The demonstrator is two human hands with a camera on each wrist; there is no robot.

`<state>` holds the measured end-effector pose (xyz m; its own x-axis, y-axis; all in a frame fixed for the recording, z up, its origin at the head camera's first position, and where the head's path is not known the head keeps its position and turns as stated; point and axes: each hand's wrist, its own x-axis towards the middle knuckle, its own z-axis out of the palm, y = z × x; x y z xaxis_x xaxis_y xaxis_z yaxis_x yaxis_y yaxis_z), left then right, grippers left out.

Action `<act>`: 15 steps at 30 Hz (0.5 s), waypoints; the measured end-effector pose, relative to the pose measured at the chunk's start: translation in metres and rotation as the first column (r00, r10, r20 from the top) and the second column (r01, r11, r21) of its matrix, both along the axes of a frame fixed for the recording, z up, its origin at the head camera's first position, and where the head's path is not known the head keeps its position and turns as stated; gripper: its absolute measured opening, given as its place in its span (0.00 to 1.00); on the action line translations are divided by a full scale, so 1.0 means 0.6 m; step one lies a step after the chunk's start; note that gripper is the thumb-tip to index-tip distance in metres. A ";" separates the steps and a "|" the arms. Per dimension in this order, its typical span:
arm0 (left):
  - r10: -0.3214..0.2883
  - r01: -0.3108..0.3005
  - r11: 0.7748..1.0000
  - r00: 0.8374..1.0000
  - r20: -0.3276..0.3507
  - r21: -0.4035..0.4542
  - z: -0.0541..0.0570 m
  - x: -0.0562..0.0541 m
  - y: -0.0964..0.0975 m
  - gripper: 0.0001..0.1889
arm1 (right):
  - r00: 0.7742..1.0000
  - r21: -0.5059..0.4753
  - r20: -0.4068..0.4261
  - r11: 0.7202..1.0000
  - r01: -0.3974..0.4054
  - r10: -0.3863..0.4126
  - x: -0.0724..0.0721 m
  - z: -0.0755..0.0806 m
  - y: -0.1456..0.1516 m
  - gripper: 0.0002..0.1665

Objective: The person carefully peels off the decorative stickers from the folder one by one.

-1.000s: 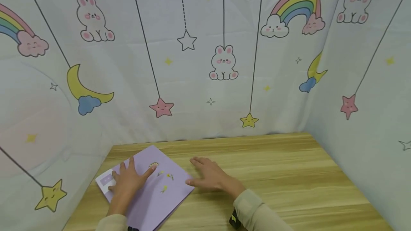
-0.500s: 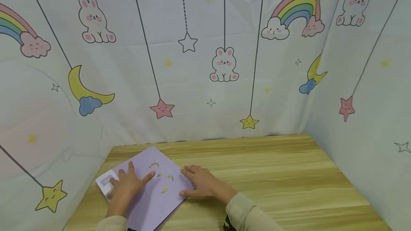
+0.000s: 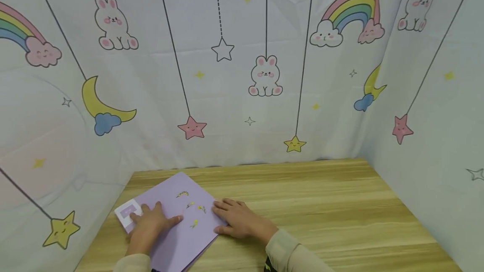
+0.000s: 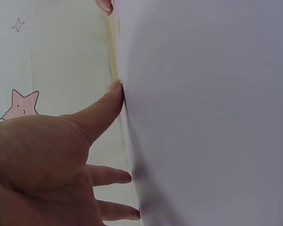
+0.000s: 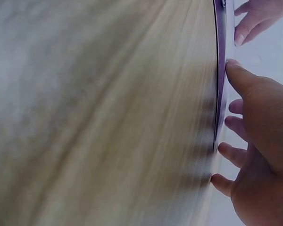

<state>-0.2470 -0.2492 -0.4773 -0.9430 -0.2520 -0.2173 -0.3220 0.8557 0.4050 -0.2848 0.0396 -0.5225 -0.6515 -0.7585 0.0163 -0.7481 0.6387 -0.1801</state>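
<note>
1. Head view: the left hand point(image 3: 148, 223) rests, fingers spread wide, on a purple folder point(image 3: 181, 238); its contents I cannot tell.
2. The right hand point(image 3: 239, 220) rests, fingers slightly parted, over the folder's corner.
3. Yellow flower designs point(image 3: 194, 223) lie between both hands' fingers; left fingers partly cover a white label point(image 3: 126, 210).
4. Wooden table point(image 3: 321, 205) extends beside the right fingers, patterned curtain point(image 3: 227, 95) beyond.

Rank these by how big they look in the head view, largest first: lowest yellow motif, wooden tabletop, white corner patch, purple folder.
1. Wooden tabletop
2. Purple folder
3. White corner patch, partly covered
4. Lowest yellow motif

No two look alike here.
</note>
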 end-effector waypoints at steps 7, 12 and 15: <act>-0.027 0.027 0.999 1.000 0.016 -0.033 -0.001 -0.008 0.004 0.57 | 1.000 0.025 -0.001 1.000 -0.002 0.002 0.001 -0.003 0.003 0.43; -0.075 0.075 0.996 0.997 -0.002 -0.057 -0.001 -0.013 0.014 0.57 | 0.999 0.050 0.032 0.999 0.018 -0.019 0.006 0.007 0.009 0.47; -0.122 0.119 0.989 0.992 -0.027 -0.084 0.000 -0.016 0.020 0.56 | 0.999 0.047 0.037 0.999 0.026 -0.027 0.006 0.012 0.016 0.48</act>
<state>-0.2568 -0.2369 -0.4772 -0.9738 -0.1516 -0.1695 -0.2023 0.9182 0.3406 -0.2813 0.0493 -0.5154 -0.6709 -0.7403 -0.0434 -0.7240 0.6665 -0.1777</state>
